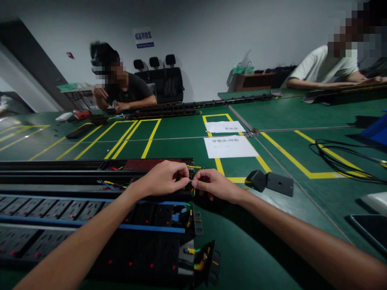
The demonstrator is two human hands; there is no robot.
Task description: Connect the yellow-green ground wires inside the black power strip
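Long power strips [90, 225] are laid side by side on the worktop [272, 249], at the left. At their right end, the left hand [163, 179] and right hand [216, 185] are met over a wire [191, 182]. Two brackets [270, 182] are set just right of the hands, paper sheets [230, 146] behind them, and coiled cable [341, 159] far right.

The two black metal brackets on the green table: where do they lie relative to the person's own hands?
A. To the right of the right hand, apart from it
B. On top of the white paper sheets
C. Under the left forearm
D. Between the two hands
A: the black brackets lie on the green table to the right of the right hand, not touching it, while the left hand is on the far side.
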